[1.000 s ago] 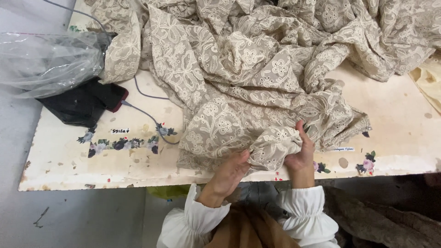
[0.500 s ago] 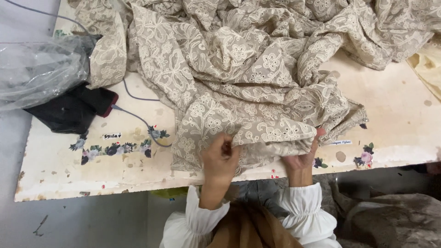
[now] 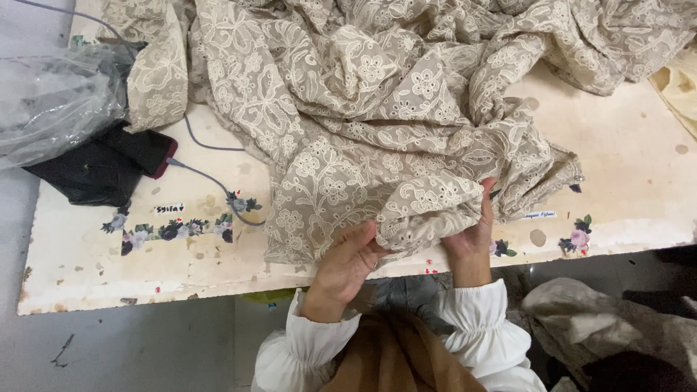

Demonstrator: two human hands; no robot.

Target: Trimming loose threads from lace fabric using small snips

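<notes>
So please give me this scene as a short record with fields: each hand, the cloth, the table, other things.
left hand: palm up, fingers under the lace edge
right hand: grip on the same edge, fingers up
cloth: beige lace fabric, crumpled, covers most of the table
table: cream top, stained, small flower stickers
other things: clear plastic bag, black cloth, grey cable, all at the left side
</notes>
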